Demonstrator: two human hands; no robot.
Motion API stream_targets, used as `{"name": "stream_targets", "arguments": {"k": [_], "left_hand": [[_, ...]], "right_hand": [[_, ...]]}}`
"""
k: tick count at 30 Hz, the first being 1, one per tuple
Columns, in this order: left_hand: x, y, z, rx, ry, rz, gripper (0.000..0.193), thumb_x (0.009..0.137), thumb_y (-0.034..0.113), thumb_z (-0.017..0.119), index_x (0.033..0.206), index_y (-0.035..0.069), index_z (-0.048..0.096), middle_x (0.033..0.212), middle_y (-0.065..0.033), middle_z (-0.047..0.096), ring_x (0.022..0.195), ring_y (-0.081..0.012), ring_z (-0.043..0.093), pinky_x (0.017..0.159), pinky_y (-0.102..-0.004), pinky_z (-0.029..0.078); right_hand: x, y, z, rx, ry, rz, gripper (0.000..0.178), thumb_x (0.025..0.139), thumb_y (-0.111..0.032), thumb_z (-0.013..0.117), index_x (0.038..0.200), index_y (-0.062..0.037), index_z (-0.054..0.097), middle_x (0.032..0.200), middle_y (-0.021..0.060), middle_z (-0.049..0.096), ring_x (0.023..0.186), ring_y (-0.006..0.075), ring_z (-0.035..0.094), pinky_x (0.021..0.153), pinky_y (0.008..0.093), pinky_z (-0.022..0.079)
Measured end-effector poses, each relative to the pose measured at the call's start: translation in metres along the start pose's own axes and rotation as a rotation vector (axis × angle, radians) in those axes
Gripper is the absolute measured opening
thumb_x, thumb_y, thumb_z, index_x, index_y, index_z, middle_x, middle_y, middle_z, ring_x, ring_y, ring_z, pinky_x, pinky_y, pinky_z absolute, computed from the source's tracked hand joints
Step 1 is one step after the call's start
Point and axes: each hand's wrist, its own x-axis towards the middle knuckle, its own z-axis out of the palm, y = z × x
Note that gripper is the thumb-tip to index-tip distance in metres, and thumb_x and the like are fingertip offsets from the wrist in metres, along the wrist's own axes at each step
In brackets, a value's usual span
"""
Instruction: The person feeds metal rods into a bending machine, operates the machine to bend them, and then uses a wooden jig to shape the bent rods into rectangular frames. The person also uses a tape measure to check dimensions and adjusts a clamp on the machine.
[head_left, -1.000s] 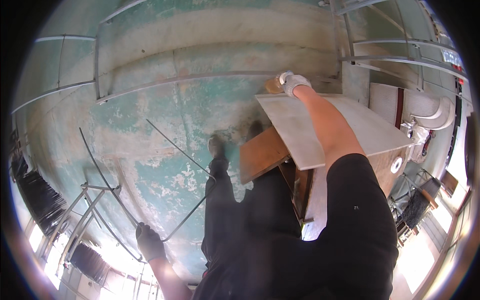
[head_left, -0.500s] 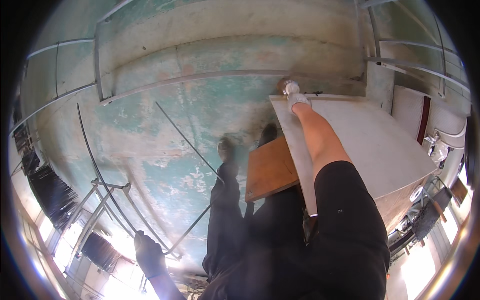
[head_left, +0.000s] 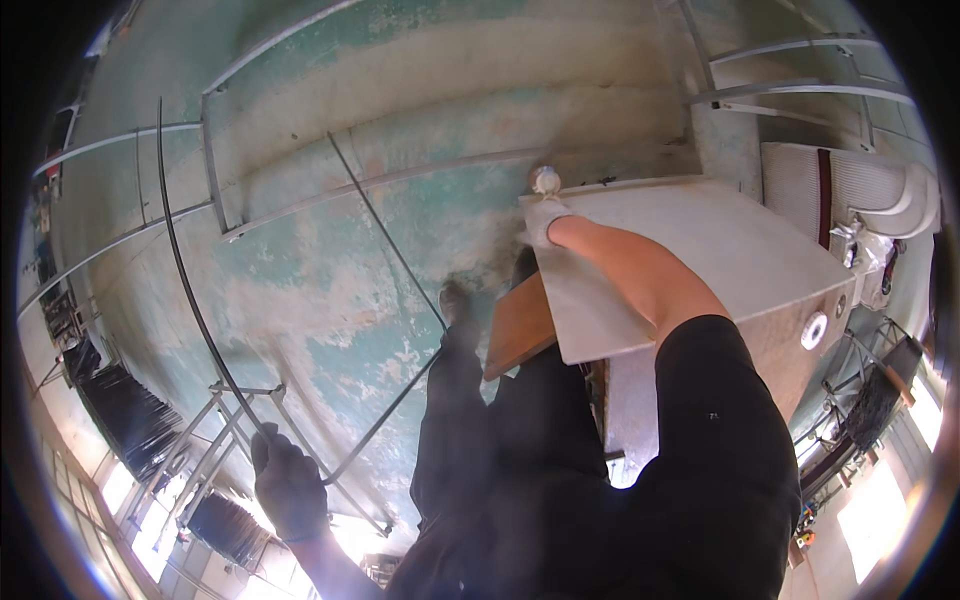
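Note:
In a dark glove, my left hand [head_left: 290,490] is closed around a long, thin, dark metal rod [head_left: 192,285] at the lower left. One length curves up and away from the hand. A bent length [head_left: 385,412] leaves its other side, angles near my leg and runs on to the far left. My right hand [head_left: 545,220], in a pale glove, is by the far left corner of a grey-white tabletop [head_left: 700,250]. A small round whitish object [head_left: 545,180] is at its fingers, which look closed around it; its kind is unclear.
A brown wooden board [head_left: 522,325] leans beside my legs, left of the tabletop. Metal frames [head_left: 240,410] stand at the left, near bundles of dark rods [head_left: 125,410]. More rails [head_left: 800,95] are at the far right. A ribbed whitish item [head_left: 795,190] lies beyond the tabletop.
The view has shifted. My right elbow is more bent, with the hand nearer the tabletop's far left corner. The rod in my left hand reaches higher in the picture.

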Motion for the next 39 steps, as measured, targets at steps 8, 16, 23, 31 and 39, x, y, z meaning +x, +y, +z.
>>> {"name": "stream_targets", "arguments": {"k": [8,16,23,31,39], "left_hand": [[-0.066,0.087,-0.011,-0.552,-0.597,0.076,0.042,0.11,0.013,0.059,0.15,0.002,0.054,0.095,-0.0019,0.06,0.058,-0.0081,0.037,0.051,-0.0252,0.033],[-0.073,0.119,0.049,-0.516,-0.802,0.145,0.041,0.109,0.007,0.059,0.149,0.0,0.055,0.097,-0.0042,0.063,0.064,-0.0105,0.043,0.058,-0.0264,0.037],[-0.047,0.053,0.157,0.233,-0.587,0.478,0.023,0.101,0.002,0.067,0.124,-0.002,0.065,0.09,-0.0039,0.062,0.073,-0.0139,0.06,0.066,-0.0286,0.048],[-0.026,-0.042,0.275,0.4,-0.768,0.342,0.025,0.093,-0.002,0.071,0.118,-0.005,0.066,0.096,-0.0108,0.069,0.08,-0.0223,0.072,0.074,-0.0348,0.06],[-0.041,-0.099,0.318,0.529,-0.761,0.25,0.026,0.092,-0.003,0.071,0.118,-0.005,0.066,0.096,-0.011,0.069,0.084,-0.0233,0.072,0.079,-0.0364,0.062]], "right_hand": [[-0.105,-0.065,-0.041,0.648,0.486,-0.053,0.062,0.102,-0.048,0.065,0.141,0.0011,0.065,0.129,0.0276,0.073,0.115,0.0379,0.072,0.097,0.0482,0.058],[-0.155,0.03,-0.093,0.966,0.424,0.049,0.062,0.09,-0.034,0.082,0.142,-0.0033,0.067,0.116,0.0133,0.079,0.097,0.0232,0.073,0.085,0.042,0.061],[-0.296,0.172,-0.081,0.449,0.661,0.345,0.048,0.086,-0.031,0.083,0.125,-0.0045,0.075,0.113,0.0122,0.081,0.097,0.0224,0.075,0.089,0.0372,0.06],[-0.385,0.28,-0.014,0.495,0.745,0.561,0.034,0.089,-0.018,0.082,0.123,-0.0106,0.079,0.106,0.0077,0.081,0.093,0.0209,0.074,0.092,0.0358,0.058],[-0.412,0.335,0.03,0.573,0.738,0.648,0.034,0.09,-0.025,0.08,0.123,-0.017,0.08,0.118,0.0093,0.08,0.114,0.0278,0.074,0.103,0.0406,0.056]]}}
